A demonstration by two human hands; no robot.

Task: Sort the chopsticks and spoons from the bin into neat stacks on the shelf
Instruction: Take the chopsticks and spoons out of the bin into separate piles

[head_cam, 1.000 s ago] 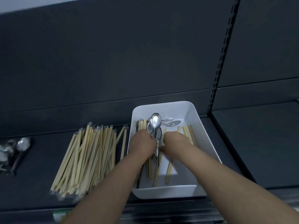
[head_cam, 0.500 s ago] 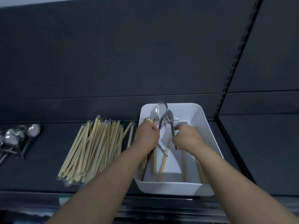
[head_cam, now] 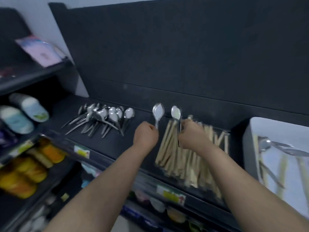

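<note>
My left hand (head_cam: 146, 135) grips a metal spoon (head_cam: 158, 113) by its handle, bowl up, above the dark shelf (head_cam: 108, 143). Beside it my right hand (head_cam: 192, 137) grips a second spoon (head_cam: 176, 113) the same way, over the pile of wrapped wooden chopsticks (head_cam: 187, 158). A stack of spoons (head_cam: 103, 118) lies on the shelf to the left of both hands. At the right edge stands the white bin (head_cam: 250, 148), and in it I see more spoons and chopsticks.
To the left, a side rack carries slippers (head_cam: 25, 113), a pink packet (head_cam: 40, 51) and orange packets (head_cam: 30, 171). Below the shelf's front edge sit price labels and more goods. The dark back panel rises right behind the shelf.
Both hands have lifted out of the bin, each with a spoon, and moved left over the shelf. The view has swung left, so the bin now sits at the right edge.
</note>
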